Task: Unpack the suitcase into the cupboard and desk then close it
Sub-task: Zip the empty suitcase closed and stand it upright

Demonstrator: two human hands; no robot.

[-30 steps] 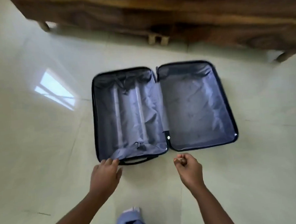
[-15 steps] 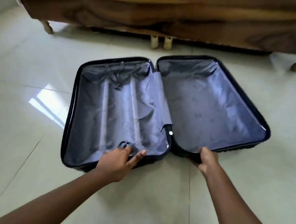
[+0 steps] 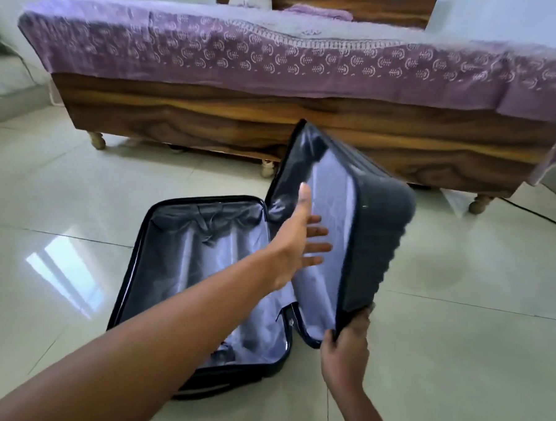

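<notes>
A dark hard-shell suitcase (image 3: 190, 279) with grey lining lies on the tiled floor, and nothing shows inside it. Its left half rests flat. The right half, the lid (image 3: 378, 237), is raised almost upright on its hinge. My right hand (image 3: 345, 348) grips the lid's near bottom edge, fingers curled around the rim. My left hand (image 3: 299, 241) reaches across the flat half with straight, spread fingers against the lid's inner lining.
A wooden bed (image 3: 298, 122) with a purple patterned cover (image 3: 262, 50) stands close behind the suitcase, on short turned legs (image 3: 97, 142). Glossy pale floor tiles (image 3: 469, 329) spread all around. A dark cable (image 3: 541, 217) runs along the floor at right.
My right hand has lifted the right half from flat on the floor to nearly upright. My left hand moved from the near rim of the left half up to the lid's lining. The camera tilted up.
</notes>
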